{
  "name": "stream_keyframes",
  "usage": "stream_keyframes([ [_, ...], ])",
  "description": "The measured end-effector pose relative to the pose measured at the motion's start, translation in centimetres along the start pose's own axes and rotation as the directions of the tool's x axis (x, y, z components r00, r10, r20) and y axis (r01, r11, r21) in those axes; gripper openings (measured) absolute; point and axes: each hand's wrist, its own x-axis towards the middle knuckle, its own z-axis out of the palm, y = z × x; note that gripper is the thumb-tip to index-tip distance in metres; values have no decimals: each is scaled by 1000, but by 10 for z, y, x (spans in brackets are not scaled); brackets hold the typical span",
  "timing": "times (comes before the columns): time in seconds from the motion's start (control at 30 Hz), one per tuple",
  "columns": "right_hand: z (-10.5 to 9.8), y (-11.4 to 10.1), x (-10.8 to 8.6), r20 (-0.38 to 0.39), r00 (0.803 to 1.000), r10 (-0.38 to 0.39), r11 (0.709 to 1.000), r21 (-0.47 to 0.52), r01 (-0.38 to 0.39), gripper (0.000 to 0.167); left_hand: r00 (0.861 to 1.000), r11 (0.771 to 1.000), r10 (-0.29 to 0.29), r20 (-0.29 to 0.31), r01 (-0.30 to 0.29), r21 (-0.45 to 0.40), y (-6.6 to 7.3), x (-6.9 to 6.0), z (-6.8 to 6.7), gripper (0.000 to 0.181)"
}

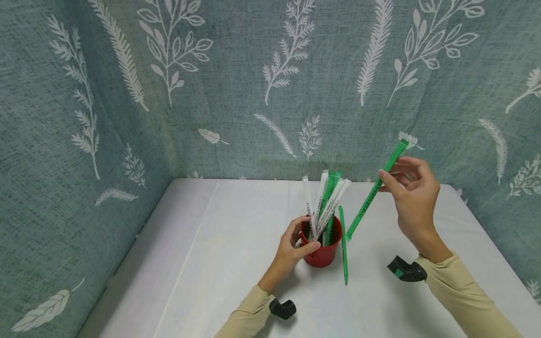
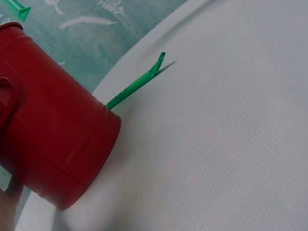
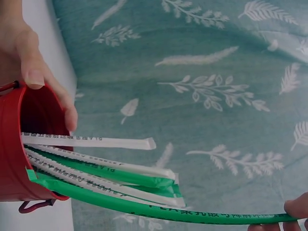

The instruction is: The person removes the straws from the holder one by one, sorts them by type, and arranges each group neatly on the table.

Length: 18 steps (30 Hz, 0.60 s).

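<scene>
My left hand (image 1: pixel 290 244) grips the rim of a small red metal bucket (image 1: pixel 320 258) that stands upright on the table. Several paper-wrapped straws lean out of it, white ones (image 1: pixel 309 197) and green ones (image 1: pixel 331 187). To the right, my right hand (image 1: pixel 416 202) pinches a green wrapped straw (image 1: pixel 374 190) near its upper end. That straw is tilted, its lower end beside the bucket; the right wrist view shows its length (image 3: pixel 144 210) passing in front of the bucket's mouth. Another green wrapped straw (image 1: pixel 344 260) lies on the table just right of the bucket.
A white-covered table (image 1: pixel 236 263) extends around the bucket. Behind it and on both sides hangs a blue-green curtain (image 1: pixel 236 94) with white leaf prints. Black devices (image 1: pixel 282 309) sit on both wrists.
</scene>
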Motion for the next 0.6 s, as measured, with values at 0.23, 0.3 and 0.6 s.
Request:
stream_keyframes([
  [0.23,-3,9,-1,6,999,48,998,-34,-48,36,1000,1000,0,12,0,2,20,-3,3,60],
  [0.3,-4,11,-2,7,998,60,997,-52,-60,37,1000,1000,-3,12,3,3,20,-3,3,60],
  [0.6,-8,20,-3,22,993,115,987,-117,-112,37,1000,1000,-3,-3,3,-5,0,0,1,59],
])
